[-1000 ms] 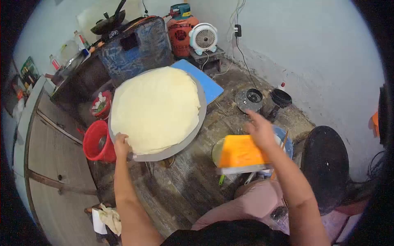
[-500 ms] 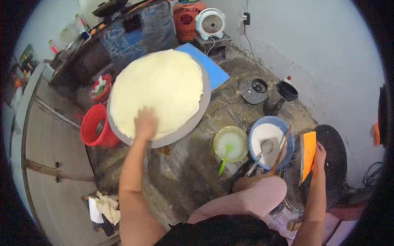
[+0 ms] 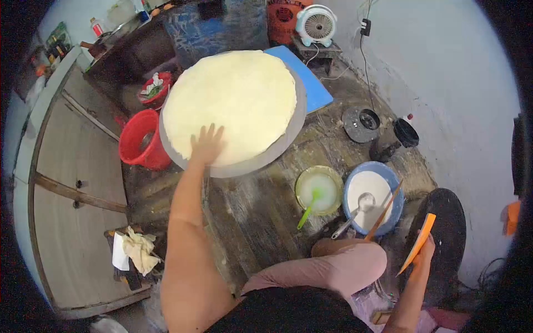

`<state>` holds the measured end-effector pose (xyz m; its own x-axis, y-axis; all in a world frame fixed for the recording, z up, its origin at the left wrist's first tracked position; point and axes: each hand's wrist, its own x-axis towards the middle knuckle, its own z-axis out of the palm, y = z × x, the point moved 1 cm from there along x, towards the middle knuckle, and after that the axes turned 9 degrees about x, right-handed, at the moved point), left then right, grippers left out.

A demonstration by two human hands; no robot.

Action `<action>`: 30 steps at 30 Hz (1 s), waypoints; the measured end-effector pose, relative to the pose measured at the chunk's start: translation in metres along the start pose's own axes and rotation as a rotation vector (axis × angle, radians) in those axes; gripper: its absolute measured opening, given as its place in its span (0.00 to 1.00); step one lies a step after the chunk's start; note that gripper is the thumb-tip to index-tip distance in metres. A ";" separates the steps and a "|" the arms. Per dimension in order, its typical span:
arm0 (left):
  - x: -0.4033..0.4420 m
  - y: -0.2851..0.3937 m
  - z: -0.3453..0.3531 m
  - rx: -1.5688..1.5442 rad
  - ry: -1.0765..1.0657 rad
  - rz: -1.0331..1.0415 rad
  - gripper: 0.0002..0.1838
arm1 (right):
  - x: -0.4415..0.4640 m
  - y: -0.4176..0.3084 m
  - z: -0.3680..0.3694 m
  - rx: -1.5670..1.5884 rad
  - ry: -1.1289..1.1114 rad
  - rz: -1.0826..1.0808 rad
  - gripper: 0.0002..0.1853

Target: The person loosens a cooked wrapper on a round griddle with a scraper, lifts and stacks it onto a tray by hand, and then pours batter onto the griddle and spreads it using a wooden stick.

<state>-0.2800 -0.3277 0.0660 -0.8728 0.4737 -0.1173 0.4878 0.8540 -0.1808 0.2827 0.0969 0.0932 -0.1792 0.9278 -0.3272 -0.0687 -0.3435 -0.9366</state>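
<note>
A wide, round, pale yellow pancake (image 3: 233, 100), possibly several thin ones stacked, covers most of a grey round board (image 3: 239, 171). My left hand (image 3: 207, 145) lies on its near edge, fingers spread and holding nothing. At the right, my right hand (image 3: 425, 252) is closed around a flat orange scraper (image 3: 420, 244), seen nearly edge-on and tilted. Just behind it is a dark round griddle (image 3: 444, 222). Left of the scraper stands a blue basin (image 3: 401, 191) of white batter (image 3: 363, 191), with a metal ladle (image 3: 350, 222) and a wooden stick (image 3: 387, 208) in it.
Beside the basin is a yellowish bowl (image 3: 337, 188) of cloudy liquid with a green spoon (image 3: 308, 212). A red bucket (image 3: 129, 139) stands left of the board, a blue panel (image 3: 311, 83) behind it. A small fan (image 3: 317, 26) and dark pot (image 3: 406, 132) are near the wall.
The view has shifted, so the pancake sits higher and further right. My left hand's fingers are more spread on it. The orange scraper has turned from broadside to nearly edge-on and is lower.
</note>
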 end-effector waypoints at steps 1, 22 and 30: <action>0.000 -0.002 0.001 0.001 -0.003 0.005 0.31 | 0.002 0.002 -0.002 0.034 -0.008 -0.009 0.09; -0.076 0.022 0.061 -2.081 0.311 -0.772 0.04 | 0.007 0.013 0.039 0.131 0.020 0.255 0.09; -0.061 0.022 0.047 -2.199 0.151 -0.803 0.04 | -0.012 0.004 0.040 0.120 0.041 0.235 0.12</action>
<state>-0.2160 -0.3479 0.0233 -0.8551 -0.0277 -0.5178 -0.4719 -0.3722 0.7992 0.2456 0.0786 0.0980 -0.1645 0.8250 -0.5406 -0.1462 -0.5624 -0.8138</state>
